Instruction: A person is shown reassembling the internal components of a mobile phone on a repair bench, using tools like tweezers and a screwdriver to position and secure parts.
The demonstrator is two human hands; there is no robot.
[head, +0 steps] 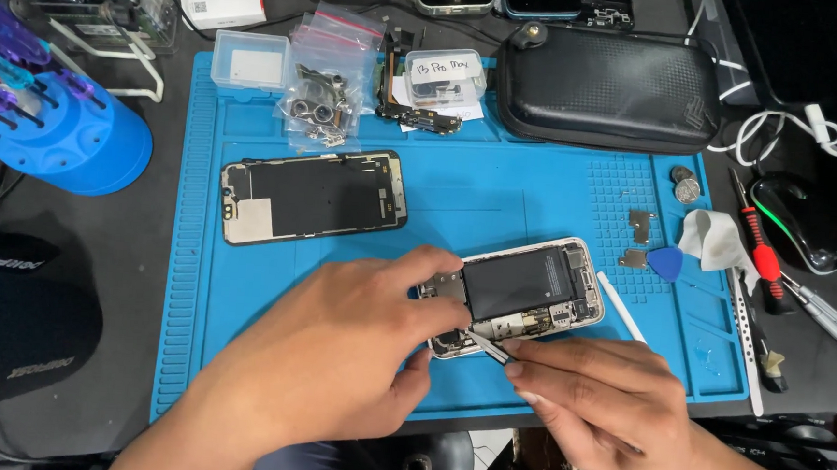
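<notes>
An opened phone body (531,288) with its black battery showing lies on the blue work mat (498,196). My left hand (354,342) grips the phone's near left corner, thumb and fingers on its edge. My right hand (593,396) pinches metal tweezers (485,346), whose tip touches the phone's lower edge beside the circuit board. The detached screen panel (312,196) lies face down at the mat's left.
A white spudger (620,306), a blue pick (667,264) and small metal plates (641,225) lie right of the phone. Bags of parts (323,89) and clear boxes (445,76) sit at the mat's back. A black case (610,87), screwdrivers (759,244) and a blue tool stand (71,132) surround the mat.
</notes>
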